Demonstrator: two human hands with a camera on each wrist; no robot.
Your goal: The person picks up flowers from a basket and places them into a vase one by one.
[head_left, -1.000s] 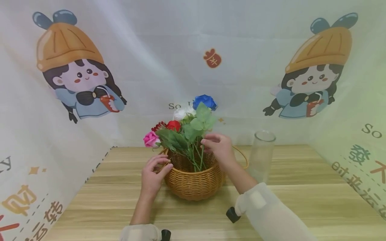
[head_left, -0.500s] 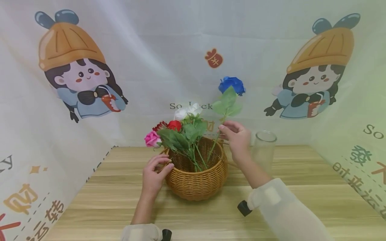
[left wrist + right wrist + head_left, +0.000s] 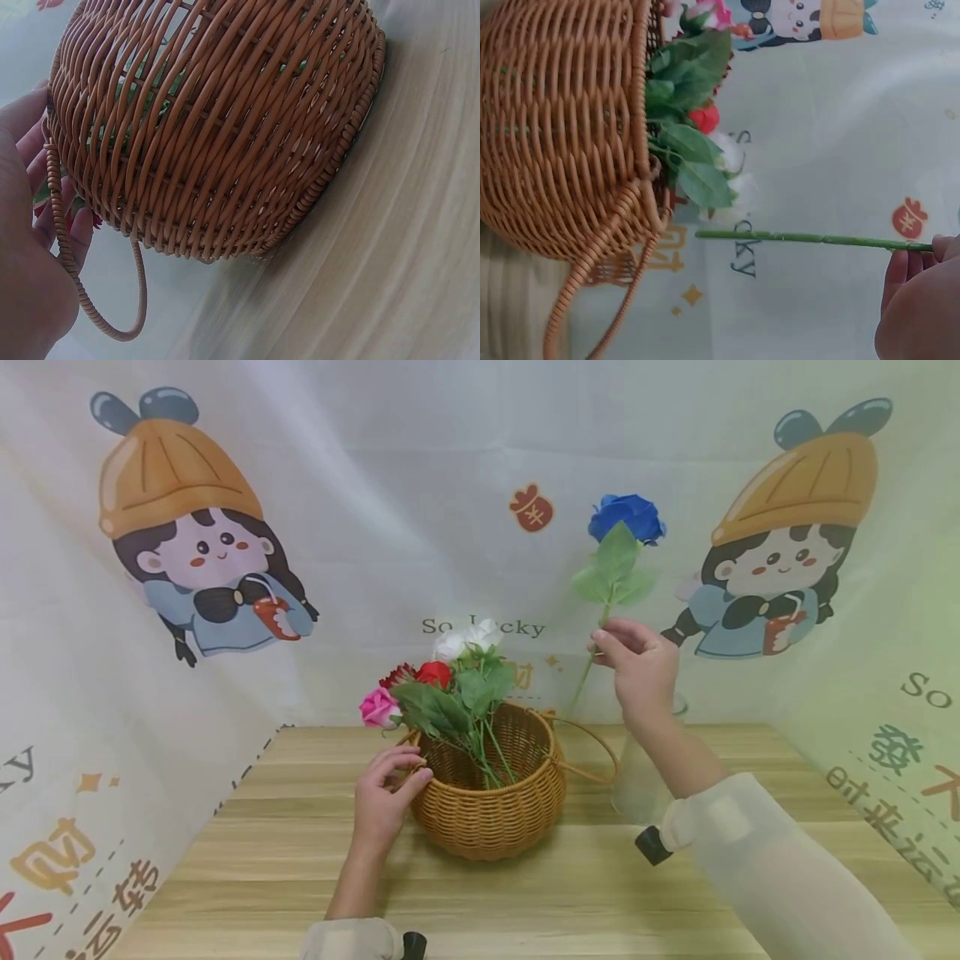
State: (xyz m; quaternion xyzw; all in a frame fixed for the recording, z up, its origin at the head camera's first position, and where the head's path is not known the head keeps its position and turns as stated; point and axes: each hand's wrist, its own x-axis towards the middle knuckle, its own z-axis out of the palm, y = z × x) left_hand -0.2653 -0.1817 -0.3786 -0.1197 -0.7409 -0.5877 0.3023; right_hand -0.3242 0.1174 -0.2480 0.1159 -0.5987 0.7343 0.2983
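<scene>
With thumb and fingertips, my right hand (image 3: 645,677) pinches the green stem of an artificial blue rose (image 3: 627,518), held upright above and right of the basket. Its bare lower stem (image 3: 802,238) is out of the basket in the right wrist view. My left hand (image 3: 382,802) grips the left rim of the round wicker basket (image 3: 487,822), near one of its handles (image 3: 97,315). Leaning left inside the basket are a pink rose (image 3: 378,707), a red rose (image 3: 433,673), a dark red flower (image 3: 397,674) and white blooms (image 3: 468,642).
A clear glass vase (image 3: 637,785) stands right of the basket, partly hidden behind my right hand and forearm. The basket's other handle (image 3: 611,747) sticks out toward it. Printed cloth (image 3: 360,527) encloses the wooden table (image 3: 262,852) at the back and sides.
My right hand has lifted the blue rose up and to the right, drawing its stem out of the basket. The left hand keeps its place on the rim.
</scene>
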